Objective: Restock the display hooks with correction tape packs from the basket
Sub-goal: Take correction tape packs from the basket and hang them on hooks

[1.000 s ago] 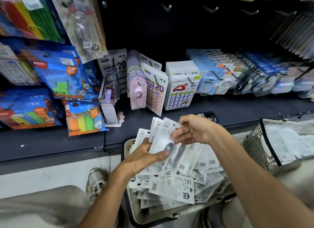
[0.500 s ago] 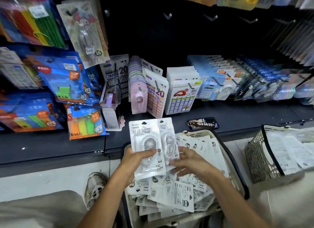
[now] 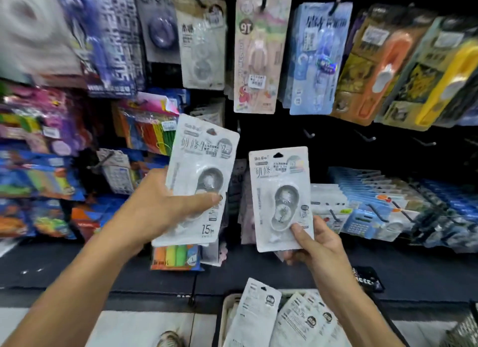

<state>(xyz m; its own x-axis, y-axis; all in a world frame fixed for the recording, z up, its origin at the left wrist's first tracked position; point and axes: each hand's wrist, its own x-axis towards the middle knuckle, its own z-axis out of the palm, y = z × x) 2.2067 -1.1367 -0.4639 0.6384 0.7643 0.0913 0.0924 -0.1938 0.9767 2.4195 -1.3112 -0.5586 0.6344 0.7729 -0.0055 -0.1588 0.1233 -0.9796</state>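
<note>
My left hand (image 3: 157, 207) holds a white correction tape pack (image 3: 204, 165) tilted to the right, thumb across its blister; a second pack may sit behind it. My right hand (image 3: 318, 243) grips another white correction tape pack (image 3: 282, 199) upright by its lower corner. Both packs are raised in front of the dark display wall, below several bare hooks (image 3: 309, 134). The basket (image 3: 226, 305) with several more packs (image 3: 258, 313) sits at the bottom edge, partly cut off.
Hanging stationery packs (image 3: 261, 54) fill the upper row. Coloured sticky-note packs (image 3: 152, 131) hang at left, blue calculator packs (image 3: 362, 217) lean on hooks at right. A dark shelf ledge (image 3: 77, 269) runs below. A black phone (image 3: 367, 279) lies on the ledge at right.
Both hands have risen from the basket to the display wall. The right hand now holds its own pack, apart from the left hand's. The view has tilted upward.
</note>
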